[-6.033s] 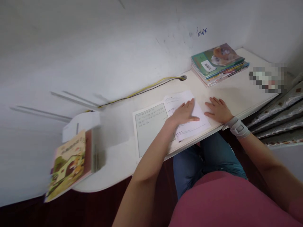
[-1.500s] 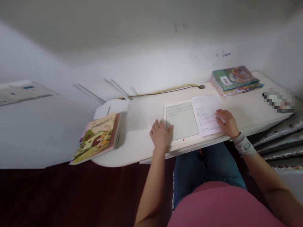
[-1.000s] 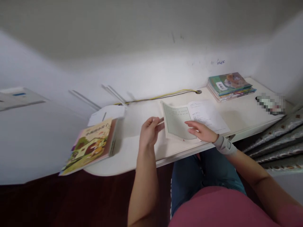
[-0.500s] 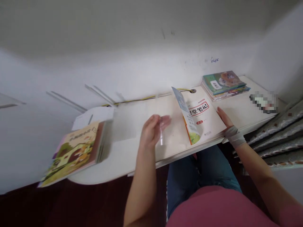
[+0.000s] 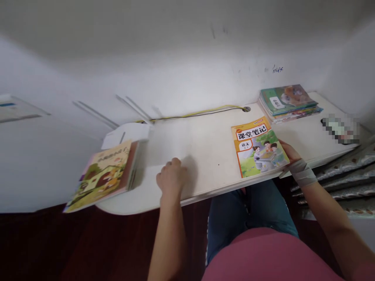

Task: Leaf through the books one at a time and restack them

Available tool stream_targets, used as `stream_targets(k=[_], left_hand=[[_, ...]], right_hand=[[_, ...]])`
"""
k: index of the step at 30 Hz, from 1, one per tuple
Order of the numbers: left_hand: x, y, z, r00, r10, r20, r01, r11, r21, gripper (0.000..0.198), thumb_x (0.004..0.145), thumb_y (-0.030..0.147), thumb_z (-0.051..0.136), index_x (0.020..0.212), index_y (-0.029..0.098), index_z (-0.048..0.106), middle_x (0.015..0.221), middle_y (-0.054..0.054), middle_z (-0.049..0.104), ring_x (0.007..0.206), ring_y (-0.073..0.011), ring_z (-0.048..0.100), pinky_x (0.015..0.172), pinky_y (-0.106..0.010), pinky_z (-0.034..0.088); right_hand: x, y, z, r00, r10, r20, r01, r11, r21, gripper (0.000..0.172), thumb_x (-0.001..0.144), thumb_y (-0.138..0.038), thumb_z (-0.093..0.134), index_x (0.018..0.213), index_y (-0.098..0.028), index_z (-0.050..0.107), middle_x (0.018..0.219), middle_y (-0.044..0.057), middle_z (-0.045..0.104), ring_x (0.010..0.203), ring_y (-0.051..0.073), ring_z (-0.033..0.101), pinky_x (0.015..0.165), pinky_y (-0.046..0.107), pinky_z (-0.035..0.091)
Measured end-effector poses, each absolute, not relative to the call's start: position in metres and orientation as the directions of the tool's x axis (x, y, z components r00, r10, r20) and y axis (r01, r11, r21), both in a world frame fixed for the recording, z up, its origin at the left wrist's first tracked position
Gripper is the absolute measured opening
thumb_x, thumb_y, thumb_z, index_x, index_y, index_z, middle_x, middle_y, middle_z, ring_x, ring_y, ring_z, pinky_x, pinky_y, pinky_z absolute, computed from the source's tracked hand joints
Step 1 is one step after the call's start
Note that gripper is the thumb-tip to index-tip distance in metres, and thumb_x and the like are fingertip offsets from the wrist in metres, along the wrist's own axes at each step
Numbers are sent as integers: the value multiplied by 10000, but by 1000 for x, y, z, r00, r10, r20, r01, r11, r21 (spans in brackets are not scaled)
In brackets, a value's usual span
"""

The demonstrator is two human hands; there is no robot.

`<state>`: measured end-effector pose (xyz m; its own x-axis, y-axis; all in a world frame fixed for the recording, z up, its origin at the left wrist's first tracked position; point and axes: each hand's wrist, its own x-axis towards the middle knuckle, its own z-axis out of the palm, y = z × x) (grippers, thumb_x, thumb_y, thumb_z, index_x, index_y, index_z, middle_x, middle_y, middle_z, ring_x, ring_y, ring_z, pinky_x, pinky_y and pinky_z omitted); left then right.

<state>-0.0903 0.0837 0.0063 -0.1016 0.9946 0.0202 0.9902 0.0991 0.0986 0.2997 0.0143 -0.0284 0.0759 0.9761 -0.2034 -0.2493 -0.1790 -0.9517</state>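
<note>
A closed book with an orange and green illustrated cover (image 5: 258, 146) lies on the white desk (image 5: 205, 144) in front of me. My right hand (image 5: 288, 153) grips its lower right corner, mostly hidden under the cover, with a grey wrist wrap behind it. My left hand (image 5: 171, 177) rests on the bare desk near the front edge, fingers curled in with nothing in them, between that book and a pile of picture books (image 5: 107, 175) at the left end.
A stack of colourful books (image 5: 287, 102) sits at the back right by the wall. A yellow and black cable (image 5: 199, 113) runs along the wall to a hole in the desk. White paper (image 5: 125, 132) lies behind the left pile. Patterned fabric (image 5: 336, 171) hangs on the right.
The open book has been folded shut, so its orange cover now faces up. My left hand let go of the cover and dropped left onto the desk; my right hand went under the book's corner.
</note>
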Motion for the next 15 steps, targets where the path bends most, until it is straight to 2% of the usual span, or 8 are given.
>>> stream_targets(k=[3, 4, 6, 7, 8, 11, 15], left_hand=[[-46, 67, 8, 115, 954, 278, 966, -173, 193, 447, 844, 192, 461, 1282, 113, 499, 1413, -238, 470, 1332, -338, 428, 1006, -515, 418], [-28, 61, 5, 228, 922, 313, 920, -309, 240, 455, 873, 187, 416, 1315, 91, 475, 1442, -234, 441, 1380, -318, 370, 1063, -505, 378], [9, 51, -6, 457, 837, 300, 760, -543, 356, 483, 933, 276, 369, 1383, 104, 414, 1481, -201, 411, 1405, -275, 344, 1106, -463, 359], [26, 47, -13, 517, 813, 268, 706, -582, 404, 516, 954, 339, 349, 1416, 111, 376, 1491, -193, 402, 1407, -268, 343, 1112, -456, 356], [39, 45, -20, 527, 818, 231, 702, -572, 425, 569, 959, 399, 342, 1420, 65, 359, 1484, -230, 394, 1410, -292, 332, 1114, -468, 348], [59, 44, -39, 474, 868, 149, 781, -493, 384, 721, 947, 515, 341, 1386, -57, 364, 1454, -331, 366, 1408, -368, 302, 1124, -518, 298], [51, 48, -48, 528, 835, 156, 787, -550, 281, 697, 958, 527, 298, 1373, -19, 426, 1471, -279, 377, 1415, -362, 287, 1135, -515, 273]], right_hand=[[298, 14, -26, 94, 973, -213, -255, -183, -950, 324, 670, -340, 651, 975, -235, 669, 895, 51, 760, 896, 278, 709, 803, 469, 560], [298, 14, -25, 101, 970, -220, -252, -189, -949, 322, 670, -345, 652, 973, -235, 668, 895, 56, 760, 907, 287, 708, 807, 480, 560], [298, 13, -25, 119, 965, -234, -244, -200, -949, 328, 673, -354, 651, 981, -241, 663, 891, 61, 760, 909, 296, 709, 810, 494, 561], [298, 13, -25, 125, 963, -238, -237, -204, -950, 330, 677, -360, 647, 986, -246, 661, 889, 61, 760, 901, 295, 710, 810, 495, 563], [299, 13, -25, 131, 962, -239, -227, -206, -952, 330, 683, -369, 641, 991, -252, 659, 887, 58, 761, 892, 292, 712, 807, 494, 564], [302, 13, -26, 130, 964, -230, -181, -205, -962, 327, 699, -406, 624, 993, -265, 658, 875, 48, 761, 872, 288, 714, 795, 486, 570], [307, 12, -28, 112, 965, -239, -177, -217, -960, 357, 682, -399, 631, 1008, -256, 655, 856, 46, 760, 822, 287, 719, 742, 471, 581]])
